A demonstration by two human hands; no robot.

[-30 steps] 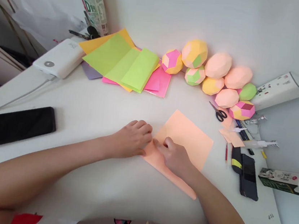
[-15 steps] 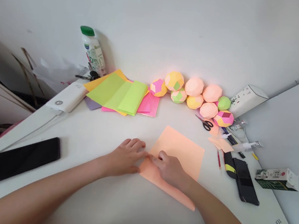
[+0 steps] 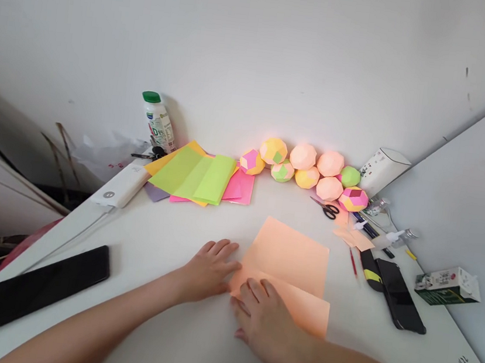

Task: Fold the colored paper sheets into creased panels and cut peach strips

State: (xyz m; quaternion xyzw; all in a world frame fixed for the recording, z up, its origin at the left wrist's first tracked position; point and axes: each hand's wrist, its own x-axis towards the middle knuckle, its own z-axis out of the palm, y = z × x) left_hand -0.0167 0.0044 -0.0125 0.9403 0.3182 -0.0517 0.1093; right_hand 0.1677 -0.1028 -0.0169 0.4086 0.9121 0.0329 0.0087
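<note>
A peach-orange sheet of paper (image 3: 298,253) lies on the white desk, with a near flap (image 3: 306,310) folded over toward its middle. My left hand (image 3: 210,270) rests palm down at the sheet's left corner, fingers spread, the fingertips touching the paper's edge. My right hand (image 3: 268,323) lies on the left part of the flap with its fingers stretched out over the fold. It covers some of the flap and the near edge.
Behind are green, yellow and pink papers (image 3: 190,175), several paper balls (image 3: 303,156) and scissors (image 3: 329,211). At right lie peach paper scraps (image 3: 354,238), a phone (image 3: 400,295) and a small carton (image 3: 448,286). A black slab (image 3: 34,291) and white power bank (image 3: 120,185) are left.
The sheet's near side now shows a flap folded over it. My right hand has gone from a pointing finger on the left edge to several fingers on the flap. The view has shifted slightly.
</note>
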